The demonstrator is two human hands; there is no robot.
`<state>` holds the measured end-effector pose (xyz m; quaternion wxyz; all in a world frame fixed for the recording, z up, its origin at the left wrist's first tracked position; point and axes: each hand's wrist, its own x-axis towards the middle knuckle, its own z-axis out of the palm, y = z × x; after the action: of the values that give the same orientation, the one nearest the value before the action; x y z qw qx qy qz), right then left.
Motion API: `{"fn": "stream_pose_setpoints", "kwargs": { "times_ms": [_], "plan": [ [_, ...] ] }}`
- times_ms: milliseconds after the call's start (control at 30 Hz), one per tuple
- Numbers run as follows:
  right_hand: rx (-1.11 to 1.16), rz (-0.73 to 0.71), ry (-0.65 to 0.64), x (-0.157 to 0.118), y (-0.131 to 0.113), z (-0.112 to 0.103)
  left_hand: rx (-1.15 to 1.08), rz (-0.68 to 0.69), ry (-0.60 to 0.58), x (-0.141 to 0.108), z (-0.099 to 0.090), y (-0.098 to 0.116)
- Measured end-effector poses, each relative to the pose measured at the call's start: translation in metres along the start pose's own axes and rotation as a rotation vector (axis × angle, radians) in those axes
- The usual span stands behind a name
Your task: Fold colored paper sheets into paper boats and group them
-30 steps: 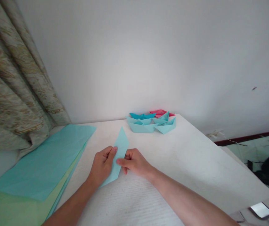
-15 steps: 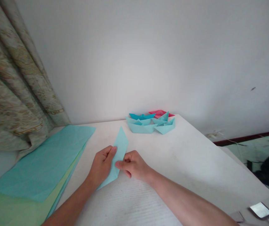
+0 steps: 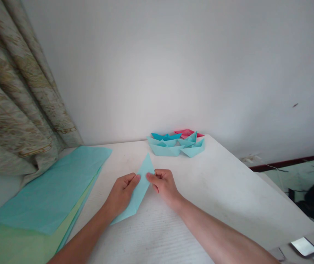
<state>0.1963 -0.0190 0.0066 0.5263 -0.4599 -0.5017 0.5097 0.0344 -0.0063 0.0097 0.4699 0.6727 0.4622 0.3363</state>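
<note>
1. The left hand [image 3: 122, 194] and right hand [image 3: 166, 185] each pinch a flat, pointed, light-blue piece of folded paper [image 3: 141, 187], below the frame's centre.
2. Light-blue, darker-blue and pink folded paper boats [image 3: 167, 149], right of centre, look finished; the held piece seems only part-folded.
3. Large blue and green paper sheets [image 3: 58, 187], lower left, lie unfolded.
4. No brand, label or writing is readable.
</note>
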Motion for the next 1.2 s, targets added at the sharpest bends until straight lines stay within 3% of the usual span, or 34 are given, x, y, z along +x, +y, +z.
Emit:
{"fn": "stream_pose_setpoints", "kwargs": {
  "times_ms": [400,600,800,1000,1200],
  "plan": [
    [-0.019,-0.036,0.15,0.012,0.0,-0.014,-0.102,-0.074,-0.304,-0.005,-0.004,-0.003],
    [-0.025,-0.078,0.204,0.018,-0.002,-0.019,-0.106,-0.085,-0.346,-0.005,-0.004,-0.008],
    [-0.042,-0.032,0.164,0.022,0.001,-0.017,-0.032,-0.043,-0.17,0.0,-0.001,-0.008],
    [-0.16,0.011,-0.037,0.017,0.002,-0.009,0.019,0.012,0.078,0.005,-0.001,-0.009],
    [-0.154,0.083,-0.183,0.008,0.002,0.003,0.051,0.087,0.249,0.003,0.007,-0.004]
  ]
}}
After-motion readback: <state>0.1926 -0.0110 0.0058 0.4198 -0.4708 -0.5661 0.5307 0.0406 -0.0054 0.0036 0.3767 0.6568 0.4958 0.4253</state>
